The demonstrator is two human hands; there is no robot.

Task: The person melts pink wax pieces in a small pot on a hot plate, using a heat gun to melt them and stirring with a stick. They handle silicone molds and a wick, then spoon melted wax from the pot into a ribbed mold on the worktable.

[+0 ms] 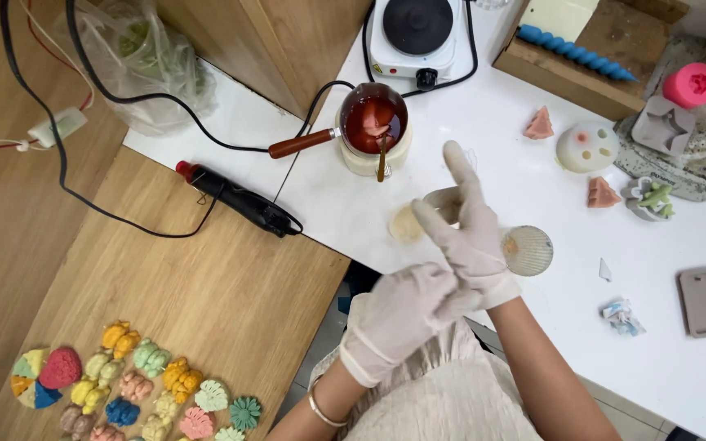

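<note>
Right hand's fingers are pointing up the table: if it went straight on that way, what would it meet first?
Probably the small pot of red liquid with its stirring stick. The right hand points up and slightly left toward it, over bare white table. Height is unclear, so it might pass above.

Single head-worn view, steeply downward and close over the white table (532,188) and wooden bench (206,286).
</note>
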